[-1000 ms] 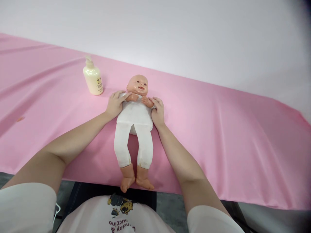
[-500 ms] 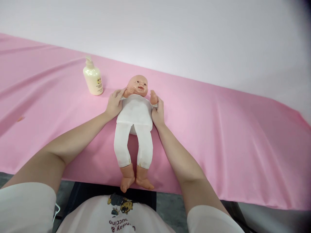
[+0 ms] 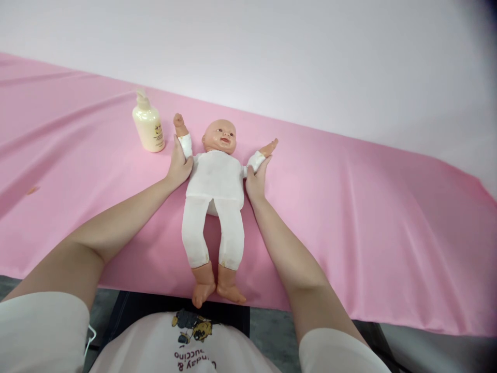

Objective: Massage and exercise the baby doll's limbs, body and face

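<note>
- Hands first: my left hand [image 3: 179, 167] is wrapped around the white-sleeved upper arm of the plastic baby doll in a white cloth suit [image 3: 215, 192], fingers curled close on it, holding that arm raised up and outward beside the doll's head.
- My right hand [image 3: 256, 178] grips the doll's other sleeved arm near its wrist, thumb and fingers closed about the cuff, with the arm stretched out to the side and the doll's small open palm pointing away from its body.
- Neither hand is slack; both are clasped on the doll's arms, and my forearms run up along either side of its torso.
- Doll lies on its back on the pink cloth-covered table [image 3: 368, 217], face up.
- Its long axis runs from me toward the far wall: head at the far end, bare plastic feet at the near end, reaching just past the table's near edge.
- Its legs lie straight and side by side.
- Beyond the doll's raised arm, on my left-hand side of its head, stands a cream-coloured plastic pump bottle [image 3: 148, 124], upright, near the doll's fist but apart from it.
</note>
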